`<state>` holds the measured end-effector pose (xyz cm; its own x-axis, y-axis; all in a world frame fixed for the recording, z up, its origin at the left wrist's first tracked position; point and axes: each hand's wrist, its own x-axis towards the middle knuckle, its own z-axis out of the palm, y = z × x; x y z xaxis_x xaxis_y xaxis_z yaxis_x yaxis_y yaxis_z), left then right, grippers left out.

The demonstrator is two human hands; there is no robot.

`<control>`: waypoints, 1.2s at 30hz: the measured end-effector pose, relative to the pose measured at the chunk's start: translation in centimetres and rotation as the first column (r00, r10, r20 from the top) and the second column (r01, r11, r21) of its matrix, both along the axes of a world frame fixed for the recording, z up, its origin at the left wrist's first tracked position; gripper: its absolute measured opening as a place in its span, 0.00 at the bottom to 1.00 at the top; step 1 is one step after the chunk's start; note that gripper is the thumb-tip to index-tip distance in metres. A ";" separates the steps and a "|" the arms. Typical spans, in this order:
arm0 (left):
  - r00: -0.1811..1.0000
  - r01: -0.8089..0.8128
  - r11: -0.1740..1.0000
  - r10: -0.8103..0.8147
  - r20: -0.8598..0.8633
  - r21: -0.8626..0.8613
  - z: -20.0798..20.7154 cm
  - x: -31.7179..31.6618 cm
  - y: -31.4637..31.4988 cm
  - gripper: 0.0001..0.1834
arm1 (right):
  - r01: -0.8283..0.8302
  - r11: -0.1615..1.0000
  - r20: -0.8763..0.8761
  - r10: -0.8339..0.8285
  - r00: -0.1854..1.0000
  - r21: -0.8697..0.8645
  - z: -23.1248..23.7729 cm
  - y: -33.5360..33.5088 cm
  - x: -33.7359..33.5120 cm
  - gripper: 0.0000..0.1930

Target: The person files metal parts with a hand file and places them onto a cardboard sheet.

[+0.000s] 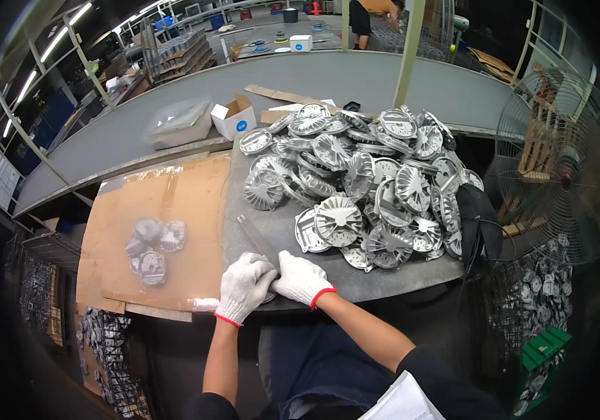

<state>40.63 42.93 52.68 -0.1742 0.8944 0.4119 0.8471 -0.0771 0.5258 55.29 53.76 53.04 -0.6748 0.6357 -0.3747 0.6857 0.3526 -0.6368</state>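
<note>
At the near edge of the flat, dark-grey worktop (282, 231), your left hand (246, 280) and right hand (302, 278), both in white knit gloves with red cuffs, met over the near end of a narrow, flat, grey metal strip (256, 236), apparently a file or scraper. Your fingers were curled inward on both sides, but the gloves hid which hand pinched the strip, so I could not tell. A sliver of a round, silver metal part (269, 297) showed beneath the gloves. The step in hand seemed to be dressing that part's edge. To your right lay a heap of round, finned, silver castings (338, 220); to your left, a small cluster of similar pieces (152, 268) sat on a brown cardboard sheet (202, 210). Your next move probably called for steadying the part with one hand while the other guided the strip along its rim
</note>
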 end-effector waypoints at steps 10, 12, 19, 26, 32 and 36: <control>0.983 -0.142 0.979 0.121 0.139 0.150 -3.3 1.2 -1.3 0.06 | 0.025 0.998 0.043 -0.027 0.999 0.057 -0.5 -0.1 -1.1 0.30; 0.972 -0.198 0.961 0.167 0.162 0.195 -4.1 1.9 -1.2 0.06 | 0.012 0.999 0.046 -0.013 0.999 0.040 -0.5 0.3 -1.1 0.29; 0.886 -0.403 0.800 0.219 0.408 0.446 6.0 -0.4 -1.4 0.03 | 0.004 1.000 0.046 -0.004 0.999 -0.018 0.2 0.8 -1.0 0.42; 0.661 -0.715 0.689 0.722 -0.206 0.122 -2.2 -1.2 0.0 0.11 | 0.158 0.987 -0.170 -0.163 0.972 -0.042 -3.0 -1.2 2.3 0.35; 0.584 -0.774 0.629 0.664 -0.466 -0.073 -5.7 0.2 0.8 0.13 | 0.230 0.973 -0.371 -0.207 0.905 0.019 -4.9 -2.0 4.0 0.30; 0.634 -0.773 0.557 0.697 -0.335 -0.304 -5.5 -5.2 -0.4 0.18 | 0.236 0.930 -0.378 -0.333 0.864 -0.280 -1.7 -2.9 5.6 0.26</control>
